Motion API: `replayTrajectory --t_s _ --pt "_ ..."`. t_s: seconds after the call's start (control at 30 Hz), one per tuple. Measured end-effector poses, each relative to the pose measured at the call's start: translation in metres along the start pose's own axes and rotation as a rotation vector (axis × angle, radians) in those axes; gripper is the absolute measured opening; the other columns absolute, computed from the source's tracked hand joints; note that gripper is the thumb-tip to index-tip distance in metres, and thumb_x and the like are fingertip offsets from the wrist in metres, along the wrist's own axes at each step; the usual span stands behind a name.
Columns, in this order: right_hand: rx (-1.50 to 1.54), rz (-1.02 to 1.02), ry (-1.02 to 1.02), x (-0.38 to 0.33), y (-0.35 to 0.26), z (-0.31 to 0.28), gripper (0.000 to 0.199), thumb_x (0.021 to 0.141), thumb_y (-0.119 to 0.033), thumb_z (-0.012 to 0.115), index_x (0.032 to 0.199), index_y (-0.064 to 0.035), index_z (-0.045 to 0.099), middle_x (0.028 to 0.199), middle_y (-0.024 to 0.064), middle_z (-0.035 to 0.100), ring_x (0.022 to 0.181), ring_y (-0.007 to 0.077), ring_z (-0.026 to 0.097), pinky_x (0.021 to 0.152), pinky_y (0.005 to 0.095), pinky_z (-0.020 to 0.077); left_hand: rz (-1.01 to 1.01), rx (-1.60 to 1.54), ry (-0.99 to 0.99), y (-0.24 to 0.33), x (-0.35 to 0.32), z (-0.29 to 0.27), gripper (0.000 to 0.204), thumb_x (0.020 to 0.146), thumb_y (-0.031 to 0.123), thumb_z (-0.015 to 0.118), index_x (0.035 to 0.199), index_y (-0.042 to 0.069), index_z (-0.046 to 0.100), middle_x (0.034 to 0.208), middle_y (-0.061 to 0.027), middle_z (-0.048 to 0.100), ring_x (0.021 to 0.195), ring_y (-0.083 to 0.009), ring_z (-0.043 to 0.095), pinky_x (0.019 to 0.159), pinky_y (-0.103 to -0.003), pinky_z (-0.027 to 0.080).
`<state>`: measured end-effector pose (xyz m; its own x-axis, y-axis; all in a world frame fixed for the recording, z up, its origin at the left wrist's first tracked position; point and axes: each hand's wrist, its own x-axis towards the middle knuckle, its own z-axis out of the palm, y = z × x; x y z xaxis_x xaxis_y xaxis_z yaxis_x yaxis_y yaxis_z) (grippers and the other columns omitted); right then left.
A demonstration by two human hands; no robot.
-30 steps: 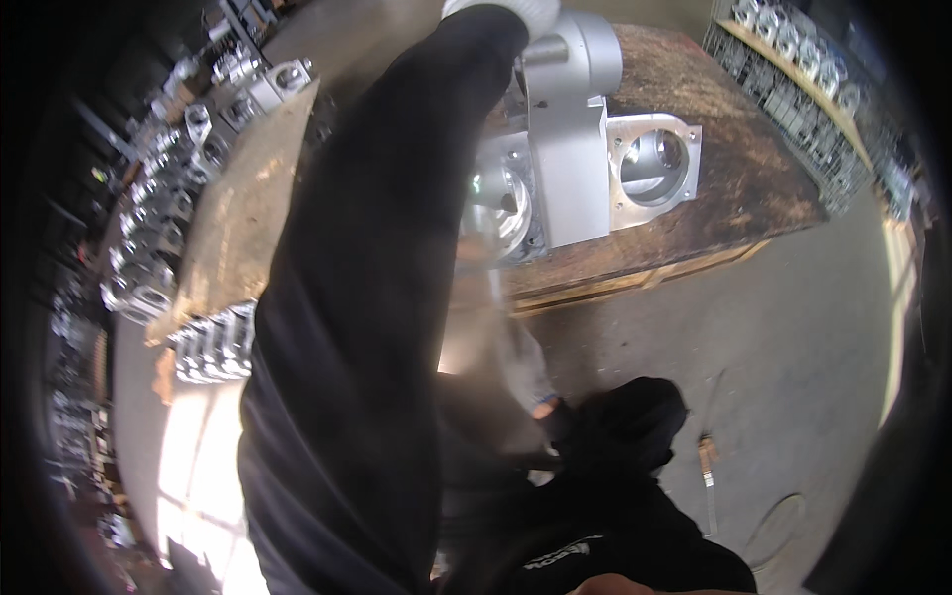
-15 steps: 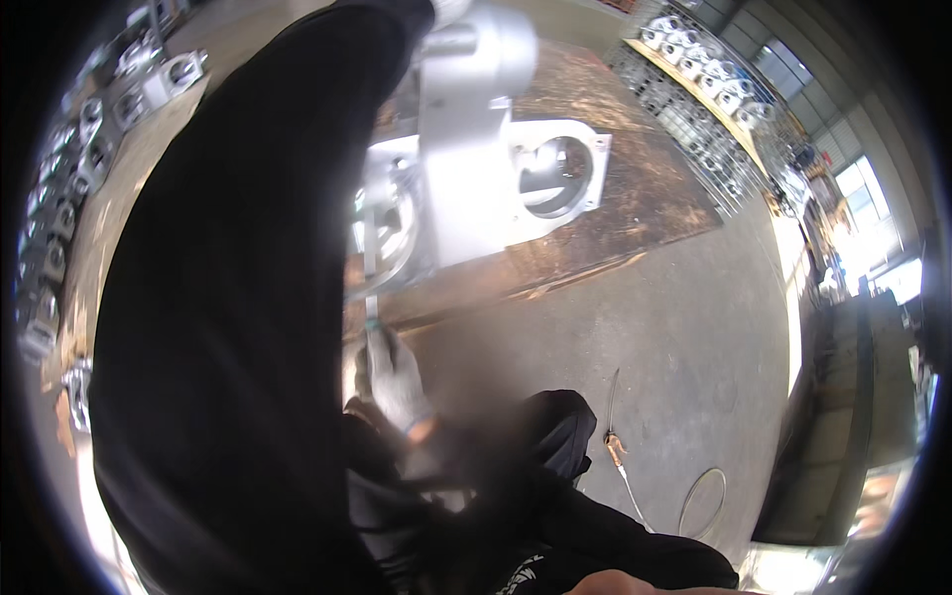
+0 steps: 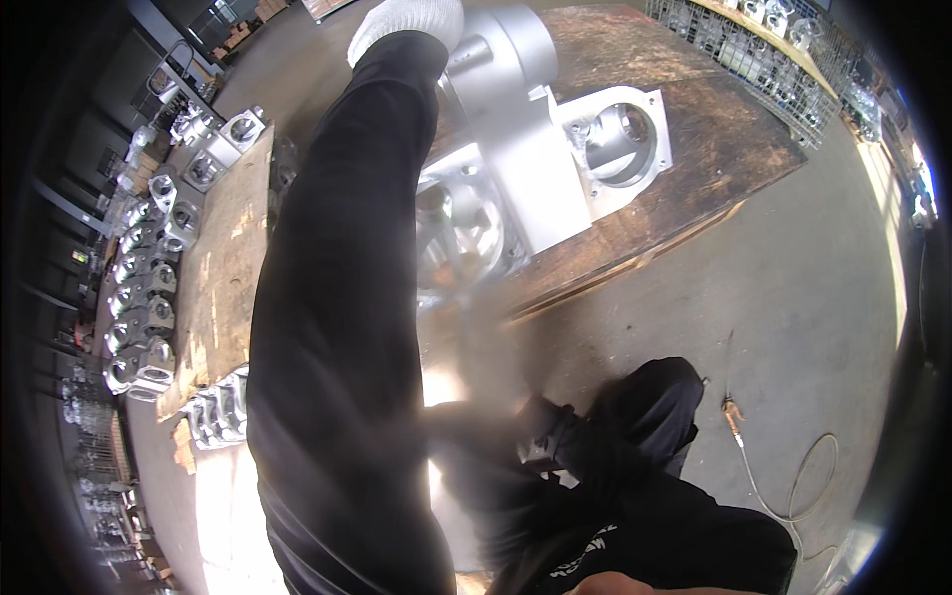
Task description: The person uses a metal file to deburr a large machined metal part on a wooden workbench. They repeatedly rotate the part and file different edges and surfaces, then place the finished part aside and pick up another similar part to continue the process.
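Note:
My left arm, in a black sleeve, reaches up the picture. Its white knitted glove, my left hand [image 3: 409, 28], lies against the far, rounded end of a silvery metal casting [image 3: 521, 134], seemingly gripping it, though its fingertips are hidden. The casting lies on a worn brown wooden board [image 3: 719, 129]. Beside it on the right is a squarish flange with a large round bore [image 3: 662, 134]. On its left another round opening [image 3: 486, 238] shows, partly behind my sleeve and smeared. My right hand cannot be seen; a blur covers the area below the board's near edge.
Rows of similar castings [image 3: 159, 312] stand along a wooden bench top [image 3: 223, 268] on the left. Wire crates [image 3: 749, 64] of parts sit at the far right. An air gun with an orange-brown handle [image 3: 733, 415] and its coiled hose [image 3: 793, 516] lie on the grey floor.
The whole view has swung left, so the casting appears farther right. My right gloved hand, which held a slim tool with a green part, has dropped out of sight.

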<state>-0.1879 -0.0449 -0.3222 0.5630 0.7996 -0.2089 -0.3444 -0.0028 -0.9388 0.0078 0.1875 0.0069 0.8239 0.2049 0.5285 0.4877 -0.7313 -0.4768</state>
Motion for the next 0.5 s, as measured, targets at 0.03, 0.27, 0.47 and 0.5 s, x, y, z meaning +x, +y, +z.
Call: replayTrajectory --t_s 0.03,0.27,0.47,0.5 --pt "-0.306 -0.22 -0.038 0.004 0.003 -0.004 0.032 0.115 -0.039 0.046 0.116 -0.0095 0.058 0.091 0.0068 0.053 0.076 0.017 0.054 0.067 0.037 0.0449 -0.015 -0.001 -0.001 -0.003 -0.001 0.003 0.024 0.097 0.018 0.06 0.097 0.008 0.082 0.09 -0.0202 0.08 0.083 -0.0373 0.08 0.072 -0.052 0.065" --pt "-0.008 0.383 -0.154 0.009 -0.05 -0.07 0.046 0.111 -0.037 0.06 0.14 -0.0024 0.067 0.109 0.0071 0.073 0.101 0.0148 0.067 0.086 0.0337 0.0561 0.149 -0.047 0.172 -0.044 0.03 0.053 0.023 0.095 0.019 0.059 0.092 0.004 0.077 0.087 -0.0262 0.077 0.08 -0.0432 0.078 0.071 -0.055 0.064" --pt "0.149 0.288 -0.17 0.0 -0.068 -0.056 0.04 0.111 -0.041 0.062 0.121 -0.0033 0.071 0.089 0.0013 0.068 0.07 0.0101 0.059 0.058 0.0275 0.0472 -0.053 -0.198 -0.031 -0.036 0.037 0.042 0.033 0.1 0.023 0.052 0.103 0.002 0.078 0.102 -0.0279 0.076 0.101 -0.0446 0.075 0.089 -0.054 0.06" --pt "0.173 0.289 -0.186 0.002 -0.066 -0.055 0.039 0.111 -0.041 0.062 0.117 -0.0037 0.071 0.085 0.0006 0.067 0.064 0.0097 0.057 0.054 0.0272 0.0449 -0.275 -0.383 -0.096 -0.02 0.029 0.035 0.041 0.103 0.027 0.047 0.112 0.002 0.078 0.116 -0.0285 0.075 0.116 -0.0449 0.071 0.101 -0.053 0.056"
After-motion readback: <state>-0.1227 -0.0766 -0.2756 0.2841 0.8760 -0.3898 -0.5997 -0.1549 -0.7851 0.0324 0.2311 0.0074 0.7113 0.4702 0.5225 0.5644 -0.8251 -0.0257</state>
